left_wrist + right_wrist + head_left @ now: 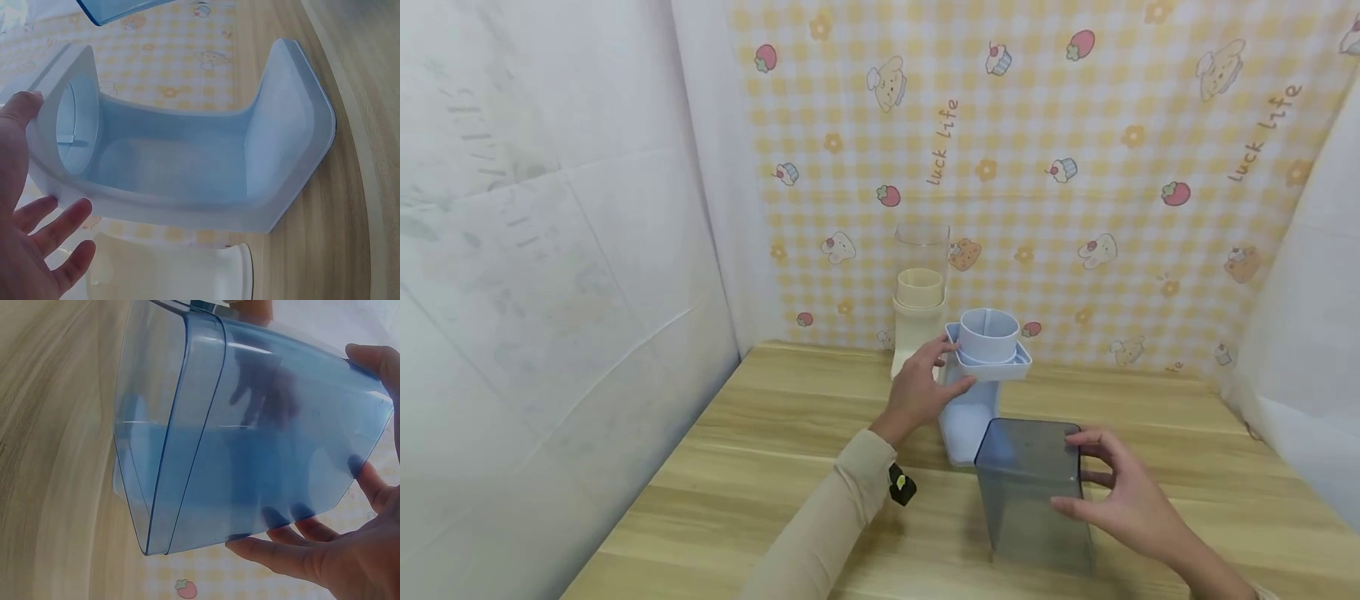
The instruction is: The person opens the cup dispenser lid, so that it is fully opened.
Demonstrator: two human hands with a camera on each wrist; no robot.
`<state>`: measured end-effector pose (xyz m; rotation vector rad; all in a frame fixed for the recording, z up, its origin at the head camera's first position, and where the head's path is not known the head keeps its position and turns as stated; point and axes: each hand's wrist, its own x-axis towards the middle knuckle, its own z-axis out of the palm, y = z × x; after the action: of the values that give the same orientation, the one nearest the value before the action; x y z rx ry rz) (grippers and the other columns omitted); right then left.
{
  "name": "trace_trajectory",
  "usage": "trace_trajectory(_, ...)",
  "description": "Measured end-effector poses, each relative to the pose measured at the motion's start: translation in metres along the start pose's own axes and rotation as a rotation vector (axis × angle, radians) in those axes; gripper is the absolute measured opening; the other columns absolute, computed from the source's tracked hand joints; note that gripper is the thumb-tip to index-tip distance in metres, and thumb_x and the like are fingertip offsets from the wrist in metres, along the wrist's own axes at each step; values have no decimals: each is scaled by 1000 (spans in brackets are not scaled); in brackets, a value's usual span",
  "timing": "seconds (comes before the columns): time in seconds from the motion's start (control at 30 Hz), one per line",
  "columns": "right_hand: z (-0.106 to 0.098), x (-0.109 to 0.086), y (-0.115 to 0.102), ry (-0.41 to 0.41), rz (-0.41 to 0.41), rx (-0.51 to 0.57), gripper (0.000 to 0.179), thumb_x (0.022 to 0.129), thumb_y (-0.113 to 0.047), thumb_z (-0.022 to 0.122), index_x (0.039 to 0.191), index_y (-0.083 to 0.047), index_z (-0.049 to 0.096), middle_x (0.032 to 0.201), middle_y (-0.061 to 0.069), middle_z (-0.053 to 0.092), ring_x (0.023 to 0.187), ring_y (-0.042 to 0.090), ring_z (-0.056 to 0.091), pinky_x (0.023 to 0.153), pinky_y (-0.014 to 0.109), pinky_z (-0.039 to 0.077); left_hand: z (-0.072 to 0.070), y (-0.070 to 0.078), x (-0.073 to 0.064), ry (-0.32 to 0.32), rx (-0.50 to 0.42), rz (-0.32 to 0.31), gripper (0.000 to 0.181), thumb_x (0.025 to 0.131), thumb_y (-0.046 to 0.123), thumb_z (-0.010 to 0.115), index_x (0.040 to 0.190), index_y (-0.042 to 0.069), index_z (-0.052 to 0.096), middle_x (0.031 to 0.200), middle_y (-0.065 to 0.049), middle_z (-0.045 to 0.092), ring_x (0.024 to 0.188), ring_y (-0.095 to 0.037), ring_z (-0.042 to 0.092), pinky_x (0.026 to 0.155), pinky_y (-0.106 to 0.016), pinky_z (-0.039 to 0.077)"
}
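A light blue dispenser stand (968, 417) rises from the wooden table, with a round collar inside a square tray at its top. My left hand (922, 385) grips that tray from its left side, thumb in front and fingers behind; the left wrist view shows the thumb (24, 107) on its edge. In front and to the right is a see-through blue-grey container (1037, 492), its rimmed end toward the table in the right wrist view (262, 444). My right hand (1123, 496) holds it from the right, thumb and fingers spread over opposite sides.
Behind the blue stand, near the back curtain (1045, 125), is a cream stand (913, 333) with a clear container (922, 246) on top. A white sheet (550, 275) hangs on the left, another on the right. The wooden table (737, 467) extends beneath everything.
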<state>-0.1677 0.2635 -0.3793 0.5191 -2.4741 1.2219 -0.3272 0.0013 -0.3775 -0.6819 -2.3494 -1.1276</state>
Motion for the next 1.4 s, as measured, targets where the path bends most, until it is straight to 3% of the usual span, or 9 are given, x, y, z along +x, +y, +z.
trace_trajectory(0.17, 3, 4, 6, 1, -28, -1, 65, 68, -10, 91, 120, -4, 52, 126, 13, 53, 108, -10, 49, 75, 29, 57, 3, 0, 6, 4, 19, -5, 55, 86, 43, 76, 133, 19, 60, 149, -3, 48, 105, -16, 66, 80, -33, 54)
trace_trajectory(0.47, 5, 6, 10, 5, -3, 7, 64, 70, -11, 91, 120, -3, 52, 125, 15, 53, 106, -9, 51, 76, 38, 57, 6, -4, 16, -43, 15, -8, 64, 89, 43, 73, 143, 16, 51, 138, 6, 59, 104, -16, 67, 78, -30, 55)
trace_trajectory(0.63, 6, 8, 14, 4, -2, 9, 63, 71, -11, 90, 120, -3, 52, 125, 15, 53, 107, -10, 50, 77, 39, 57, 7, -7, 22, -94, 3, -37, 57, 92, 44, 69, 142, 22, 51, 141, 4, 57, 107, -20, 66, 80, -35, 55)
trace_trajectory(0.77, 7, 10, 16, 1, 11, 1, 63, 71, -14, 90, 121, -3, 52, 126, 16, 53, 109, -9, 48, 79, 39, 57, 8, -8, 27, -112, 45, -66, 55, 94, 47, 65, 142, 25, 50, 142, 1, 53, 107, -20, 64, 82, -41, 52)
trace_trajectory(0.9, 5, 12, 17, 0, 17, 1, 64, 72, -14, 89, 123, -3, 52, 130, 17, 52, 116, 16, 56, 81, 40, 57, 11, -7, 31, -117, 85, -81, 55, 94, 51, 62, 143, 28, 49, 140, -3, 53, 106, -19, 61, 82, -43, 49)
trace_trajectory(1.03, 4, 13, 18, -8, 21, 4, 64, 74, -14, 89, 124, -3, 51, 134, 20, 50, 119, 42, 53, 82, 41, 56, 12, -6, 35, -117, 130, -87, 56, 94, 52, 62, 143, 28, 49, 140, -6, 53, 115, -23, 58, 83, -46, 51)
trace_trajectory(1.4, 2, 13, 28, -31, 28, 13, 65, 76, -16, 87, 127, -2, 49, 138, 22, 47, 124, 48, 48, 84, 47, 55, 12, -1, 42, -129, 153, -114, 56, 94, 52, 62, 144, 29, 49, 137, -9, 55, 119, -27, 57, 82, -46, 52)
